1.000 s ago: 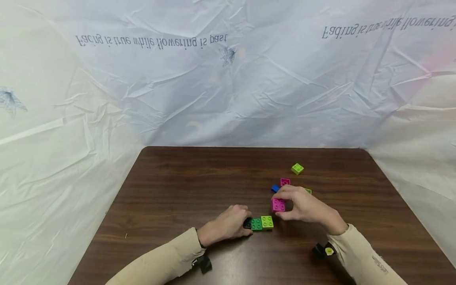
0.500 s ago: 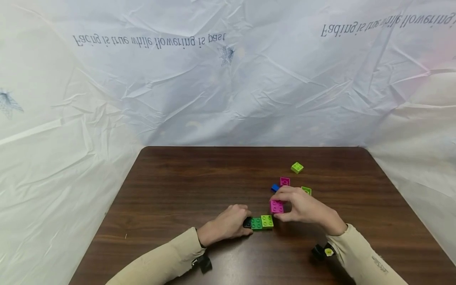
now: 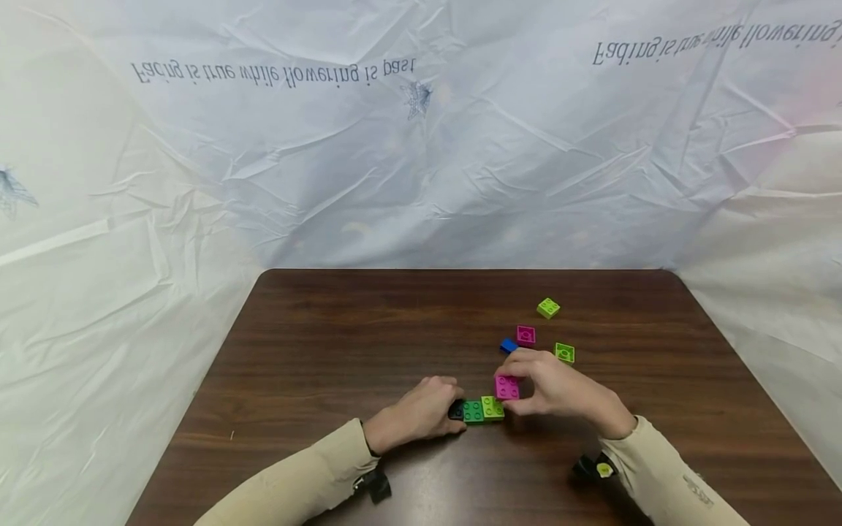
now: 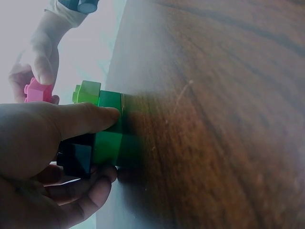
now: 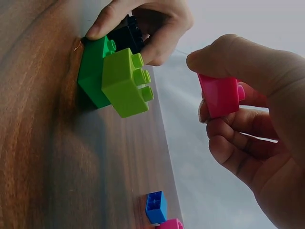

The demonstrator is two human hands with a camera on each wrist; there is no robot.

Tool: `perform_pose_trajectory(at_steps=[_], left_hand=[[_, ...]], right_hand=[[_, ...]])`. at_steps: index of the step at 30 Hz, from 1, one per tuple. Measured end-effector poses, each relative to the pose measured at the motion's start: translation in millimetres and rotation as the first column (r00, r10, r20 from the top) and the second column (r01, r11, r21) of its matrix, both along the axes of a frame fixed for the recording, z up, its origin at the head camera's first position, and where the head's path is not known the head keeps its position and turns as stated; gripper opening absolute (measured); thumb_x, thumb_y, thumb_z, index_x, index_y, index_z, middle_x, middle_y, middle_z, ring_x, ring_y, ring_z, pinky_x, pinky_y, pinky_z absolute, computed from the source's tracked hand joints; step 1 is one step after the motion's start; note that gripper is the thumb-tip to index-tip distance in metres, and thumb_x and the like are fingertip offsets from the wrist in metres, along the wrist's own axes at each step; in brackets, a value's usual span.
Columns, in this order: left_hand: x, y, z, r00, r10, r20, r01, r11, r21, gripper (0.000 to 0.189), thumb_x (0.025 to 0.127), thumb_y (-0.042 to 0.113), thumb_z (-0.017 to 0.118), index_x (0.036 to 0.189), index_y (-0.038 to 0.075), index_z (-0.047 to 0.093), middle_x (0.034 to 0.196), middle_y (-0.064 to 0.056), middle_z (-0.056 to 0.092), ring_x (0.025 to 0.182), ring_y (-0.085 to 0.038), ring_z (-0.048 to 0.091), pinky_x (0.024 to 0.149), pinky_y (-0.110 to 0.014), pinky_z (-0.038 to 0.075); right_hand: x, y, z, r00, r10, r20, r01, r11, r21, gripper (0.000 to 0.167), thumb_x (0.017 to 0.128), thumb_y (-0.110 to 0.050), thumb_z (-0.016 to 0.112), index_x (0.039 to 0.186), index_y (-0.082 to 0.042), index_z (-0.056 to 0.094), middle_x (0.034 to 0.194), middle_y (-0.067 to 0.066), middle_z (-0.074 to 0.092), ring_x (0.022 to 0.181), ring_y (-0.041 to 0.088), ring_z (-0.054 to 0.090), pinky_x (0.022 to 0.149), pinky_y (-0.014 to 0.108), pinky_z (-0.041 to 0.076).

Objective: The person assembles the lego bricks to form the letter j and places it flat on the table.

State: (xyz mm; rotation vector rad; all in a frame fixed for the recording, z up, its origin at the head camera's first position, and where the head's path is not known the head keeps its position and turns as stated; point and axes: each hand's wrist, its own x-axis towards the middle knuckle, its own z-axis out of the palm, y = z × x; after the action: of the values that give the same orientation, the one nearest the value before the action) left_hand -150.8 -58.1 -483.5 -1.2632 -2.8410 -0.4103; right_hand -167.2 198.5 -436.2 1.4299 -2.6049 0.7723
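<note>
A long green brick [image 5: 93, 71] rests on the table, with a black brick [image 5: 128, 36] on one end and a lime brick [image 5: 125, 83] on the other, jutting past the green edge. My left hand [image 3: 421, 410] grips the green brick at its black end, thumb on one side and fingers on the other. Between thumb and fingertips of my right hand [image 3: 559, 387] is a pink brick [image 3: 506, 388], studs up. It is raised above the table and, in the head view, overlaps the lime brick's right edge.
Beyond the right hand lie a blue brick [image 3: 509, 345], an upturned pink brick [image 3: 526, 334] and an upturned lime brick [image 3: 564, 353]. Farther back is another lime brick [image 3: 549, 307], studs up. Wrinkled white sheeting [image 3: 421, 183] surrounds the brown table [image 3: 329, 329].
The right hand has carried the pink brick left and nearer, to the lime brick's edge. More of the upturned lime brick now shows. The left hand has kept its place.
</note>
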Motion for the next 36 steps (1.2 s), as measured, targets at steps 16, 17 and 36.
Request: perform_pose_trajectory(at_steps=[16,17,36], left_hand=[[0.2,0.1,0.1,1.0,0.003,0.016,-0.003,1.0,0.001,0.031,0.077,0.037,0.082,0.094,0.012,0.073,0.082,0.007,0.059,0.069,0.0,0.055,0.059,-0.013,0.046],[0.1,0.3,0.1,1.0,0.003,0.017,-0.003,1.0,0.002,0.031,0.077,0.037,0.082,0.094,0.012,0.073,0.082,0.007,0.059,0.069,0.0,0.055,0.059,-0.013,0.046],[-0.8,0.7,0.4,1.0,-0.008,0.024,0.008,1.0,-0.003,0.031,0.079,0.038,0.08,0.096,0.012,0.072,0.084,0.007,0.061,0.071,-0.001,0.056,0.06,-0.013,0.045]], right_hand=[[2.3,-1.5,-3.3,1.0,0.019,0.008,-0.019,1.0,0.015,0.029,0.079,-0.023,0.079,0.104,-0.01,0.071,0.098,-0.008,0.063,0.086,0.001,0.056,0.069,0.024,0.053],[2.3,-1.6,-3.7,1.0,0.02,0.006,-0.021,1.0,0.014,0.029,0.079,-0.023,0.079,0.104,-0.01,0.071,0.098,-0.009,0.063,0.086,0.001,0.056,0.069,0.025,0.054],[3.1,-3.4,-6.4,0.999,0.04,-0.013,-0.039,0.999,0.029,0.028,0.08,-0.024,0.078,0.104,-0.01,0.071,0.098,-0.01,0.062,0.088,0.001,0.057,0.073,0.019,0.051]])
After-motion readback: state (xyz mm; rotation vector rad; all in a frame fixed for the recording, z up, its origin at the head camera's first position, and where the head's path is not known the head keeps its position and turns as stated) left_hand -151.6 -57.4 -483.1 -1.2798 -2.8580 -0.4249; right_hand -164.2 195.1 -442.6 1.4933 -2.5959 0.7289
